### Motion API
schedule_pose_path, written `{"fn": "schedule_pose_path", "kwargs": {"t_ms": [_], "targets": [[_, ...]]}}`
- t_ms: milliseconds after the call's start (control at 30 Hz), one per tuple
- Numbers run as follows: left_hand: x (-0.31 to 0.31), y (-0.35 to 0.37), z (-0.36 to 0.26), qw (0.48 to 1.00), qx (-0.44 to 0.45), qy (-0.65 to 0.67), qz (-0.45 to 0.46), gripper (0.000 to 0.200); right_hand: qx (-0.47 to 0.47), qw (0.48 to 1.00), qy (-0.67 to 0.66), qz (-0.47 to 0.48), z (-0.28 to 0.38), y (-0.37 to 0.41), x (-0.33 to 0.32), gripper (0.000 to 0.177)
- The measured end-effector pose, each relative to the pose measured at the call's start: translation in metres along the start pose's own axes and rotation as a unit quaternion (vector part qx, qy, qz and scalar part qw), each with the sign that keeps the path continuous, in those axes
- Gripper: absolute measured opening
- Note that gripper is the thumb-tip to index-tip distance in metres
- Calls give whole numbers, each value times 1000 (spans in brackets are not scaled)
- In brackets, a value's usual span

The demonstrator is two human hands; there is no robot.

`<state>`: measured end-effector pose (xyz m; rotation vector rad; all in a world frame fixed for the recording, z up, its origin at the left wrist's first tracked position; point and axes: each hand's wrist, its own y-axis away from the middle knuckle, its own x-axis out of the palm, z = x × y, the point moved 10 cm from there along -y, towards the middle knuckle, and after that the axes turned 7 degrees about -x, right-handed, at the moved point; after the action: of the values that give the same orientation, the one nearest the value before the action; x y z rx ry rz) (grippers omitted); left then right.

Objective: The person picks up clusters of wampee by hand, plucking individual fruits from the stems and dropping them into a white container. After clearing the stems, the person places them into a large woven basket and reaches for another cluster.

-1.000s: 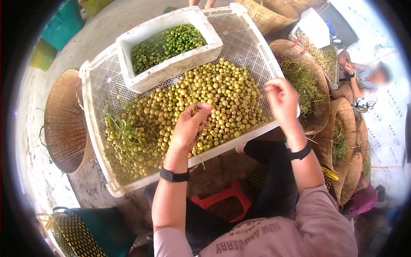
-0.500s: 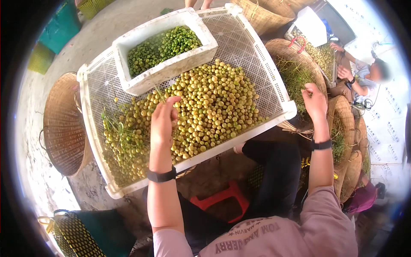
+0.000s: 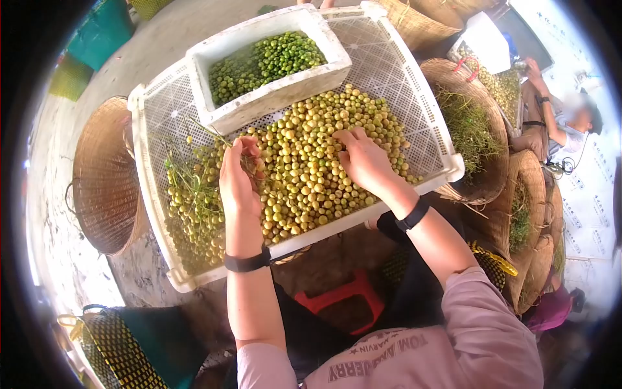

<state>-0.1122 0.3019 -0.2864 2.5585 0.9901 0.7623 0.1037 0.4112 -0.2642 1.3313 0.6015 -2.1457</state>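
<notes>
My left hand (image 3: 240,178) is closed round a thin green sprig (image 3: 210,131), its stem sticking out past the fingertips to the upper left. What else the palm holds is partly hidden. My right hand (image 3: 369,162) hovers over or touches the pile of small round yellow-green fruits (image 3: 311,149), fingers bent and thumb apart from them, with nothing plainly held. The pile lies in a white perforated plastic tray (image 3: 431,123). Leafy sprigs with fruits (image 3: 194,188) lie on the tray's left side. A white foam box (image 3: 285,91) of greener fruits stands at the tray's back.
Stripped stems fill a wicker basket (image 3: 495,117) on the right, with more baskets beyond it. Another wicker basket (image 3: 103,188) stands at left. A red plastic stool (image 3: 343,298) is below the tray. At far right a co-worker (image 3: 564,123) sits by a crate of fruits.
My right hand has moved left from above the stem basket to the fruit pile. My left hand still holds a sprig. The view has shifted slightly.
</notes>
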Motion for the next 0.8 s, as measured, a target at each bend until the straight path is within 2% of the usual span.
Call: {"fn": "schedule_pose_path", "kwargs": {"t_ms": [100, 167, 233, 267, 300, 367, 433, 500, 567, 633, 700, 733, 800], "targets": [[-8, -4, -6, 1000, 9, 23, -6, 23, -45, 999, 16, -26, 8, -9, 19, 34], [-12, -3, -7, 1000, 7, 17, -21, 23, -60, 997, -37, -4, 19, -17, 27, 34], [-13, -5, -4, 1000, 2, 5, -23, 25, -228, 969, -97, 14, 62, -16, 29, 36], [-12, -7, -4, 1000, 8, 12, -11, 25, -211, 965, -120, 96, 65, -14, 42, 37], [-11, -8, -5, 1000, 14, 19, 2, 25, -208, 965, -124, 101, 68, -9, 40, 37], [-13, -3, -8, 1000, -7, 16, -23, 25, -257, 959, 27, 119, 72, 5, 37, 36], [-13, -1, -13, 1000, 2, 21, -14, 23, -201, 963, 105, 149, 44, 5, 32, 34], [-14, 1, -14, 1000, -7, 25, -13, 24, -183, 971, 77, 131, 16, 8, 12, 32], [-13, 4, -17, 1000, -10, 2, -18, 27, -176, 965, 172, 85, -8, 9, -6, 29], [-10, 3, -17, 1000, 8, -26, -5, 28, -145, 967, 199, 66, -23, 8, -23, 26], [-5, 4, -19, 998, 28, -56, 7, 30, -80, 981, 157, 86, -33, 7, -33, 24], [1, 7, -22, 996, 43, -77, 16, 31, -79, 981, 156, 87, -30, 7, -36, 24], [11, 16, -28, 985, 89, -143, 27, 35, -99, 989, 105, 32, -15, 5, -43, 21]]}}
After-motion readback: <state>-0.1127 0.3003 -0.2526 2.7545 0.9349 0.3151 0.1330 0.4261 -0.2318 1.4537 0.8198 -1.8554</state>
